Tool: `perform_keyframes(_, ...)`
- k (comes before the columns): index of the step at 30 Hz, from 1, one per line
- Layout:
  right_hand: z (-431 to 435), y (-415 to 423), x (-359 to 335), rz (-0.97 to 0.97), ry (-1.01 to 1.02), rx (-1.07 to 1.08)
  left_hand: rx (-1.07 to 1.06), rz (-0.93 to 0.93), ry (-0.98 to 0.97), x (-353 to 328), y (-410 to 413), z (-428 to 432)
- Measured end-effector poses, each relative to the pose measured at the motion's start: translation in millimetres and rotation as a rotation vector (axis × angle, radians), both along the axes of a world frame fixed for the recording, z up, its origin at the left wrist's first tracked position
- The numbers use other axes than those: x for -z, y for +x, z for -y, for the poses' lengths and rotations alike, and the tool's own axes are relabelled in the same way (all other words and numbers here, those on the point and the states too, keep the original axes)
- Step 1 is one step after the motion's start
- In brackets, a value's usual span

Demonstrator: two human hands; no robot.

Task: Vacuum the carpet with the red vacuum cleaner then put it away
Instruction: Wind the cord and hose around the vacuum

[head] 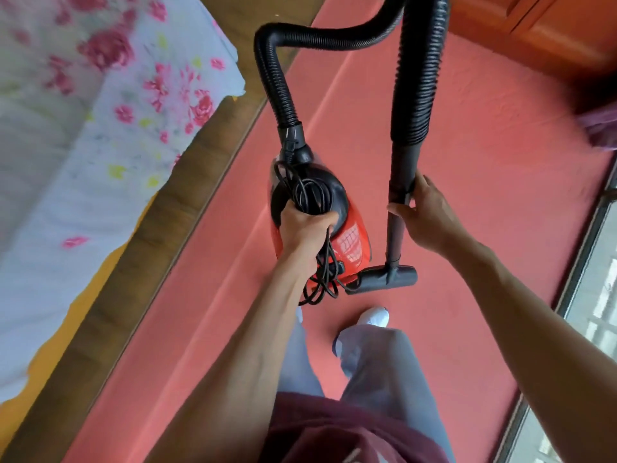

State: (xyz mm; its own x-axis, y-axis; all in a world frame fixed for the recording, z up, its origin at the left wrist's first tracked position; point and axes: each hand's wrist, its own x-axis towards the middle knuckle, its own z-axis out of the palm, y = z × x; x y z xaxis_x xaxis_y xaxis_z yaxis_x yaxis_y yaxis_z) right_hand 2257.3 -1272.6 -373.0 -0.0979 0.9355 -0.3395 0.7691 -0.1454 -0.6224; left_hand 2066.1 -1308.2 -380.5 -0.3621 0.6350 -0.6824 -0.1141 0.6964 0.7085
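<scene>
The red vacuum cleaner (352,242) hangs above the red carpet (467,228), carried by its black top. My left hand (305,228) grips the handle together with the bundled black power cord (320,279), whose loops dangle below. A black ribbed hose (420,71) arcs from the body's top up out of view and comes down to the black wand (399,195). My right hand (427,215) holds the wand about midway. The black floor nozzle (384,279) hangs at the wand's lower end, just off the carpet.
A bed with a floral sheet (100,111) and a wooden side rail (160,208) runs along the left. An orange wooden cabinet (551,28) stands at the top right. A window frame (587,262) borders the right. My legs and white shoe (375,317) are below the vacuum.
</scene>
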Motion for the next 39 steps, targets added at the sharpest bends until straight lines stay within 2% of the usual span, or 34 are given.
perform_keyframes(6,3.4,-20.2,-50.1,-0.043,0.015,-0.038,-0.041,-0.063,0.04,-44.7,-12.2,33.2)
perform_keyframes(16,37.2,9.9,-100.4,-0.06,0.081,-0.407,-0.352,-0.194,0.139,-90.9,34.3,118.7)
perform_keyframes(24,74.9,26.1,-128.3,0.015,0.122,-0.689,-0.618,-0.151,0.182,-133.3,78.3,189.9)
perform_keyframes(32,116.2,-23.1,-154.3,0.053,0.175,-0.933,-0.928,-0.047,0.261,-144.9,78.6,249.9)
perform_keyframes(39,190.9,-87.2,-166.3,0.031,0.209,-1.163,-1.123,-0.105,0.249,-142.1,54.4,344.1)
